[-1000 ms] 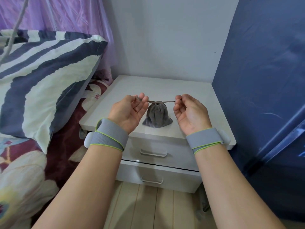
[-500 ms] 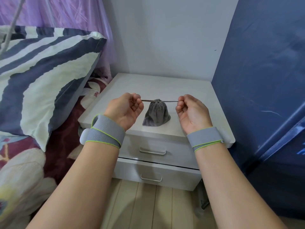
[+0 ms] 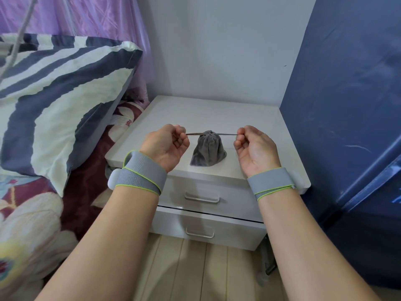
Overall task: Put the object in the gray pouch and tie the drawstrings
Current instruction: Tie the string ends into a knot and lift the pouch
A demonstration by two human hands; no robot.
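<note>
Gray pouch (image 3: pixel 207 150) cinched on the nightstand (image 3: pixel 217 114) — left hand (image 3: pixel 166 146) and right hand (image 3: pixel 254 147) each pinching taut drawstrings (image 3: pixel 227 134).

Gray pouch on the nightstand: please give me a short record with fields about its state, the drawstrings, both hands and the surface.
pouch: gray pouch, mouth cinched shut, base resting on the top
drawstrings: drawstrings stretched taut sideways from the mouth, no knot visible
left hand: left hand pinching the left string end
right hand: right hand pinching the right string end
surface: white nightstand, both drawers closed
object: not visible
</note>
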